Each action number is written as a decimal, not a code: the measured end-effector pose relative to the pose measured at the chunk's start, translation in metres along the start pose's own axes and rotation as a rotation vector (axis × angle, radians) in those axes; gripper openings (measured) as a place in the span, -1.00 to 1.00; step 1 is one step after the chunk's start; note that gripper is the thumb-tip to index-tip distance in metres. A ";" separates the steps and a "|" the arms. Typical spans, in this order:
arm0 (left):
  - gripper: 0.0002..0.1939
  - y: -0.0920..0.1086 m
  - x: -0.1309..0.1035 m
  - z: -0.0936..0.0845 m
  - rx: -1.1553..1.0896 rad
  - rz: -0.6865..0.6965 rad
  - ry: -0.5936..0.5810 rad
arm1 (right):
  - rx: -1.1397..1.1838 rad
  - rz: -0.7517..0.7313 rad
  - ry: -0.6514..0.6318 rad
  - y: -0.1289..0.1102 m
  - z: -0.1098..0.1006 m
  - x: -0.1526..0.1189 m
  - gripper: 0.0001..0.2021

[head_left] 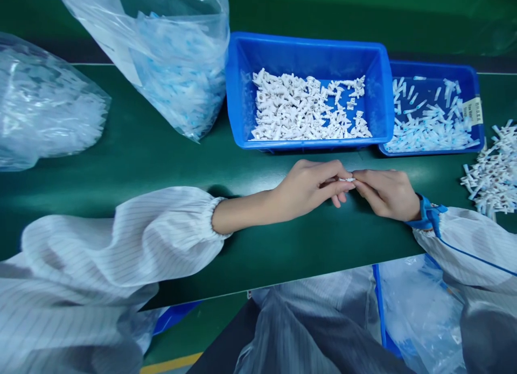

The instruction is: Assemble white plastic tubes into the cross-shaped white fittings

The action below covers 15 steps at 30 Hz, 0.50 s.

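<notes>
"While our left hand (309, 185) pinches a small white piece (346, 179) between thumb and forefinger, what is our right hand (390, 193) doing?"

"It meets the piece at the other end, thumb and forefinger drawn together there, so we have it in both hands."

"And where is that?"

"Over the table (278, 255), between its near and far edges, just in front of the near right corner of the deep blue bin (307, 144)."

"What do we have along the far edge?"

"White parts (291, 110) lie in that bin. Beside it on the right, a shallow blue tray (436, 152) holds blue-and-white pieces (432, 134). Nearer us, on the table's right side, is a loose pile (495, 174); toward the far left corner stand a tall clear bag (177, 83) and a second bag (48, 110), both well filled."
</notes>
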<state>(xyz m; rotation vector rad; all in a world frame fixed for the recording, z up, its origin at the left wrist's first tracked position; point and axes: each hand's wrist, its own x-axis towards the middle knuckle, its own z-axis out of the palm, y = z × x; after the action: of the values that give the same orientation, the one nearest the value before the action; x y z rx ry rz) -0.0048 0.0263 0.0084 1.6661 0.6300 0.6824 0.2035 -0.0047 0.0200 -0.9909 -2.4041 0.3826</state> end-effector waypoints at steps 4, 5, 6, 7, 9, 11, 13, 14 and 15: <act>-0.59 0.001 0.001 0.000 -0.002 -0.012 -0.003 | 0.018 0.018 -0.013 0.001 0.000 0.000 -0.75; -0.58 0.001 0.001 0.000 -0.004 -0.014 -0.001 | 0.025 0.020 -0.014 0.002 0.000 0.000 -0.74; -0.58 0.001 0.001 0.000 -0.006 -0.017 0.002 | 0.035 0.027 -0.019 0.002 0.000 0.001 -0.73; -0.57 0.000 0.002 0.000 -0.008 -0.020 0.004 | 0.050 0.038 -0.023 0.003 -0.001 0.001 -0.73; -0.56 0.000 0.002 0.000 -0.010 -0.024 0.011 | 0.096 0.058 -0.025 0.005 -0.001 0.002 -0.73; -0.56 0.000 0.003 0.000 -0.015 -0.017 0.016 | 0.140 0.065 -0.016 0.006 -0.003 0.003 -0.74; -0.55 0.000 0.004 0.000 -0.029 -0.007 0.022 | 0.154 0.060 -0.021 0.008 -0.004 0.004 -0.74; -0.54 0.001 0.004 0.000 -0.041 -0.005 0.023 | 0.149 0.056 -0.036 0.008 -0.006 0.004 -0.73; -0.54 0.002 0.004 0.000 -0.054 -0.010 0.024 | 0.138 0.051 -0.053 0.009 -0.007 0.003 -0.71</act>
<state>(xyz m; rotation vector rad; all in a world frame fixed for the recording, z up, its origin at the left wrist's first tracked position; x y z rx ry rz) -0.0017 0.0290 0.0104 1.6058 0.6314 0.7077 0.2106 0.0043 0.0231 -0.9927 -2.3666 0.5916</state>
